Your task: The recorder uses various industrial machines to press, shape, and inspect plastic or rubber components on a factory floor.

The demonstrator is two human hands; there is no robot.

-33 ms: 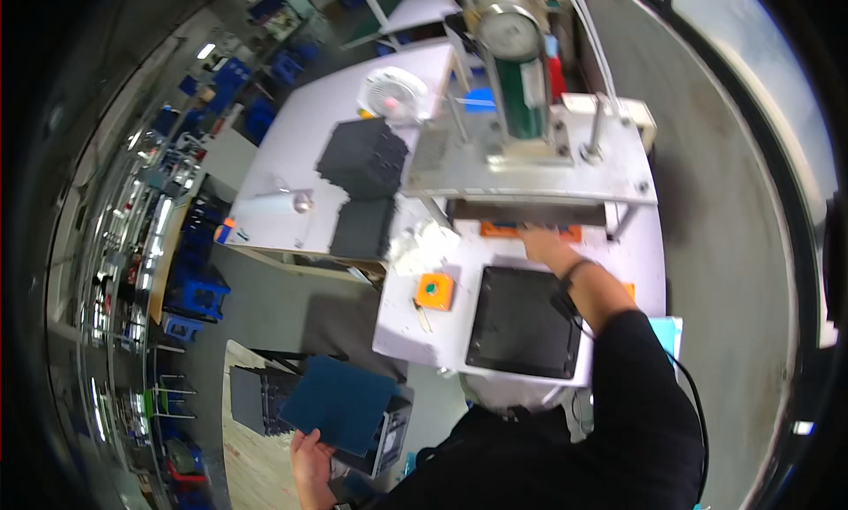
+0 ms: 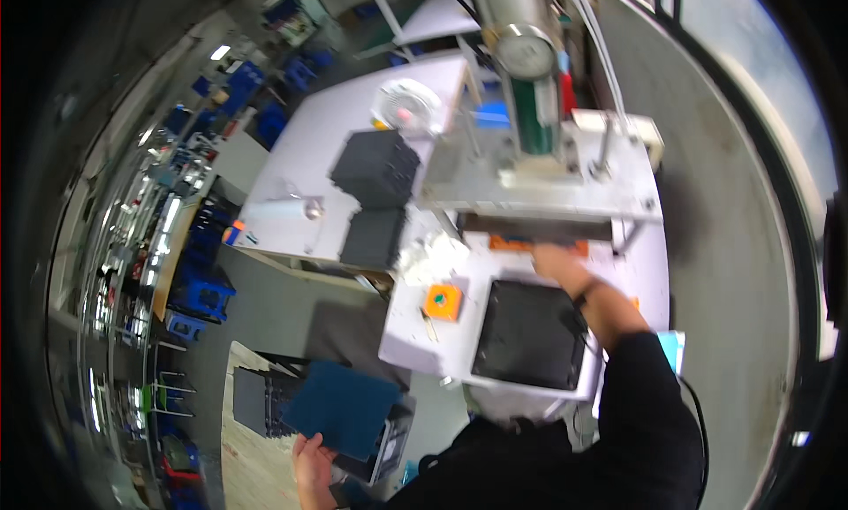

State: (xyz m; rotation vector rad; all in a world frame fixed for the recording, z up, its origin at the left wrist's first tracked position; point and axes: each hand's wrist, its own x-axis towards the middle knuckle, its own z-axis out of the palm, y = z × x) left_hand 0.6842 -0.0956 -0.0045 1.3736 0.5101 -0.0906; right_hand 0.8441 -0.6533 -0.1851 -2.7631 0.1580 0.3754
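My left hand (image 2: 311,464) grips the near edge of a dark blue square sheet (image 2: 343,411), thumb and fingers closed on it. The sheet is held over a black and grey box-like item (image 2: 394,441) at the lower left. My right hand (image 2: 555,263) reaches forward to an orange-edged piece (image 2: 511,243) under the plate of a metal press (image 2: 539,188). Its fingers are blurred and partly hidden against that piece, so its grip does not show. Below my right forearm lies a black square tray (image 2: 530,335) on the white table.
An orange box with a green button (image 2: 442,302) sits left of the tray, beside crumpled white material (image 2: 433,258). Stacks of dark grey sheets (image 2: 375,167) and a white fan (image 2: 406,106) occupy the left table. A dark cable (image 2: 698,413) runs by my right arm.
The view has shifted a little, so everything sits slightly lower and farther right. Both hands keep about the same places; the left still holds the dark blue sheet.
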